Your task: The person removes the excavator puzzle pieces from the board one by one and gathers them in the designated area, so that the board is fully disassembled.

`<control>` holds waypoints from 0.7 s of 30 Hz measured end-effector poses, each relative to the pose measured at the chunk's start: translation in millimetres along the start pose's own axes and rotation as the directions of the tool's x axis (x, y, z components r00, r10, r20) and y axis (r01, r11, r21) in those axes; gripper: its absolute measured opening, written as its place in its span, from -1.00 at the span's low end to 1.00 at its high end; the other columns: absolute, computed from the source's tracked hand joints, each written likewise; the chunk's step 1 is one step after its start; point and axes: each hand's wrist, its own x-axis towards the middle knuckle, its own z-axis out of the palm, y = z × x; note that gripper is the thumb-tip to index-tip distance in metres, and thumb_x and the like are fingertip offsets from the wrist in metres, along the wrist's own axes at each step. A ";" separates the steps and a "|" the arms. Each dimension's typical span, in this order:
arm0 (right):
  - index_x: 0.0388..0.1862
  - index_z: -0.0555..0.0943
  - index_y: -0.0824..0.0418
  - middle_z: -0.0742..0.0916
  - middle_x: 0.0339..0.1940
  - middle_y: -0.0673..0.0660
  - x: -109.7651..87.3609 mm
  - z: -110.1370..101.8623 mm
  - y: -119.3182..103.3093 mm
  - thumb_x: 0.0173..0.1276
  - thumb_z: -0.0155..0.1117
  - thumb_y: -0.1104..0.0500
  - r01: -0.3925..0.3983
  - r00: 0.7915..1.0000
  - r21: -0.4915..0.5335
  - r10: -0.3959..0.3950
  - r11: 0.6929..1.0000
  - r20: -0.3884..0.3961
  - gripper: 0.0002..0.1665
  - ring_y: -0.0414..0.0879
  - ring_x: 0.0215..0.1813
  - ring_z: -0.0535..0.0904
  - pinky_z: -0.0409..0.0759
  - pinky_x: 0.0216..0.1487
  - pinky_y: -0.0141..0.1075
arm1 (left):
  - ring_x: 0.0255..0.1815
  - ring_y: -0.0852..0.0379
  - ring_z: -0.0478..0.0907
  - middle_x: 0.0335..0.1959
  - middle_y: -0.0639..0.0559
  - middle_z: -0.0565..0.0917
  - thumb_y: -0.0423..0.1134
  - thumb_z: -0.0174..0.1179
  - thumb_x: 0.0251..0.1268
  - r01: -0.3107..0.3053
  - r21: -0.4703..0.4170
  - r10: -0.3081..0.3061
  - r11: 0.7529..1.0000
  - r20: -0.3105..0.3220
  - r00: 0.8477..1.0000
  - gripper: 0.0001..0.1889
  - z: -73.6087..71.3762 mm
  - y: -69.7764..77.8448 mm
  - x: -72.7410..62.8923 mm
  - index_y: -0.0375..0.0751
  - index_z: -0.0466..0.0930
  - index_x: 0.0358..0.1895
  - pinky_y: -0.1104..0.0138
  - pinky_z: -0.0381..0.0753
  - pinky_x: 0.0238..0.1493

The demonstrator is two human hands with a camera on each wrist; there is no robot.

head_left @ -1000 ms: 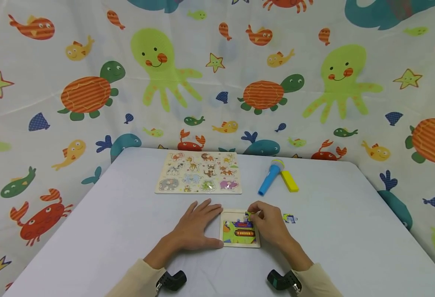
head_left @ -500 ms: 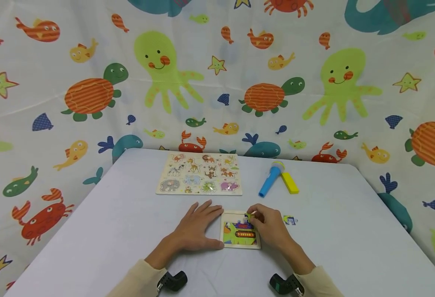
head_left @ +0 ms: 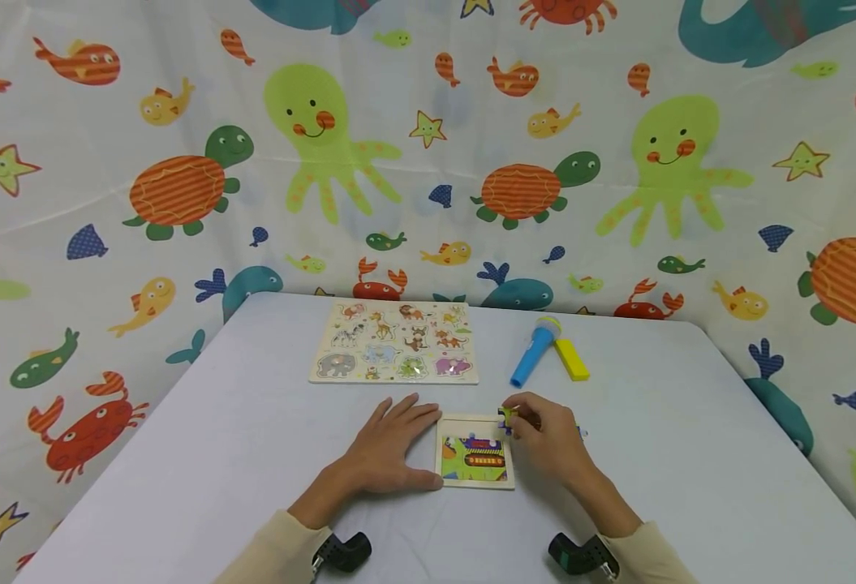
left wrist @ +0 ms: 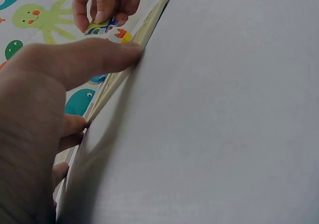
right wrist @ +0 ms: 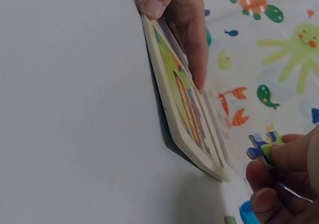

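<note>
A small wooden frame jigsaw (head_left: pixel 471 426) lies in front of me, its lower part filled with a purple and orange vehicle picture and its top strip bare wood. My left hand (head_left: pixel 387 448) is spread at its left side, thumb at the near corner and index finger at the far one. Between thumb and fingers my right hand (head_left: pixel 550 436) pinches a yellow-green and blue jigsaw piece (right wrist: pixel 264 148), raised beside the frame's upper right corner. A second jigsaw piece (head_left: pixel 582 432) lies on the table, mostly hidden by the right hand.
Behind the frame lies a larger wooden animal puzzle board (head_left: pixel 394 345). To its right are a blue toy microphone (head_left: pixel 533 353) and a yellow block (head_left: pixel 572 359). A sea-animal cloth (head_left: pixel 428 170) hangs behind the white table (head_left: pixel 216 454).
My right hand has lifted the jigsaw piece off the frame's upper right area and moved right with it, now covering most of the second piece. The left hand stays at the frame.
</note>
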 end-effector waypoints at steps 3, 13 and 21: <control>0.03 0.69 0.11 0.70 -0.35 0.00 0.0 -5.7 3.0 0.46 0.25 0.30 -0.010 1.000 -0.005 0.010 1.000 -0.011 -0.76 -0.10 -0.32 0.60 0.63 -0.31 -0.38 | 0.67 -0.04 -0.04 0.56 0.15 0.31 0.46 0.27 -0.02 -0.004 0.002 0.004 1.000 -0.005 1.000 0.03 0.5 -0.5 0.4 0.06 0.29 0.56 -0.12 -0.20 0.60; 0.02 0.71 0.16 0.75 -0.23 0.07 -3.8 -26.3 9.0 0.45 0.26 0.35 0.018 0.998 -0.013 -0.018 1.000 -0.064 -0.76 -0.09 -0.26 0.60 0.64 -0.27 -0.42 | 0.67 -0.03 -0.06 0.57 0.16 0.30 0.45 0.28 -0.02 -0.004 0.006 0.004 1.000 0.003 1.000 0.04 -0.5 1.3 0.1 0.07 0.27 0.57 -0.10 -0.21 0.61; 0.07 0.70 0.22 0.76 -0.19 0.09 -6.6 -41.0 16.5 0.46 0.25 0.34 0.039 0.995 -0.029 -0.041 0.999 -0.093 -0.74 -0.07 -0.26 0.62 0.64 -0.31 -0.41 | 0.67 -0.02 -0.06 0.57 0.17 0.29 0.45 0.28 -0.01 0.004 0.003 -0.004 1.000 0.005 1.000 0.03 -1.1 2.2 -0.6 0.08 0.26 0.57 -0.09 -0.23 0.61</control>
